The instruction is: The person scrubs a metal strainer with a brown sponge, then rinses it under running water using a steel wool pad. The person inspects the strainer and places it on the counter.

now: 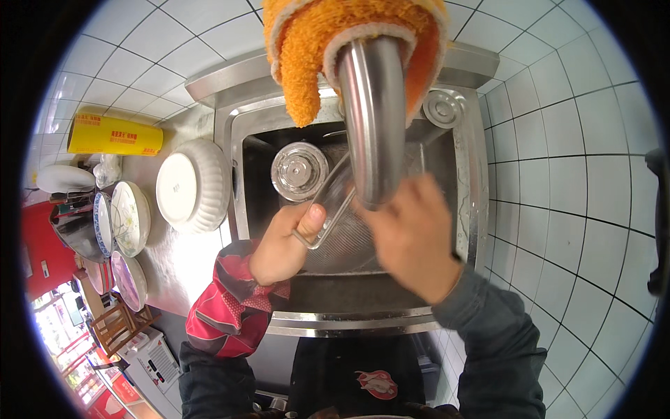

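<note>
My left hand [287, 238] grips the wire handle [331, 220] of a metal mesh strainer [343, 243], thumb on top of the wire. The strainer is over the stainless steel sink [361, 296], below the faucet spout [372, 120]. My right hand [413, 230] is motion-blurred at the strainer's right side, close to the spout's end. Its fingertips are partly hidden, so I cannot tell whether they hold anything. A round, shiny, ringed object [299, 172], glass or metal, sits in the sink's left part. An orange towel [301, 68] wraps the faucet's upper part.
On the left counter, a white fluted bowl [193, 186] lies upside down. Beyond it are a floral plate [130, 217], other dishes and a yellow box [116, 135]. A round metal cap [442, 109] is at the sink's back right corner. A tiled wall [549, 183] bounds the right side.
</note>
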A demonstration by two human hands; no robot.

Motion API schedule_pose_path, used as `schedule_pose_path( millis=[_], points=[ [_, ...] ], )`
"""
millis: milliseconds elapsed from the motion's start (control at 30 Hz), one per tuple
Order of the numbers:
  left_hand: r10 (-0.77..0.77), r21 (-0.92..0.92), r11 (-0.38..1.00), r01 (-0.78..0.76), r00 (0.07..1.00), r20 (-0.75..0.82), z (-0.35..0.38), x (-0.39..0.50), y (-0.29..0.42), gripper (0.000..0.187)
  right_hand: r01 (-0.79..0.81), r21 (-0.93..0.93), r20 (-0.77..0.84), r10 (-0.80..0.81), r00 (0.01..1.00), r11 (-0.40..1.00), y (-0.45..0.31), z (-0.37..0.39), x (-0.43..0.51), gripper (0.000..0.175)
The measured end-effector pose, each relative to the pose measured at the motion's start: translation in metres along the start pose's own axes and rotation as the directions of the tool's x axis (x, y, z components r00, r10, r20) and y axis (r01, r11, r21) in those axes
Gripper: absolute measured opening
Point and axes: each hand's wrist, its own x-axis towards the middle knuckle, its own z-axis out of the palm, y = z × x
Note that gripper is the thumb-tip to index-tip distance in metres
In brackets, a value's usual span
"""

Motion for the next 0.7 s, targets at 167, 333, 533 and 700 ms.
schedule_pose_path(
  millis=[167,333,533,700],
  points=[
    [-0.063,-0.021,0.998,0.064,0.997,0.047,0.0,-0.002,0.003,0.054,0.096,0.053,-0.058,-0.093,0.994,0.994,0.002,0.002,-0.009,0.025],
    [-0.032,0.076,0.997,0.03,0.999,0.024,-0.008,-0.009,0.008,0.052,-0.093,0.198,0.024,0.09,0.996,0.976,0.012,0.019,-0.035,0.029],
    [0.075,0.353,0.936,0.008,0.972,-0.221,-0.024,-0.043,-0.023,0.031,-0.2,0.364,0.072,0.186,0.98,0.91,0.07,0.063,-0.034,0.031],
    [0.141,0.291,0.952,-0.093,0.979,-0.146,-0.043,-0.055,-0.041,0.027,-0.35,0.426,0.118,0.333,0.936,0.834,0.05,0.066,-0.039,0.038]
  ],
)
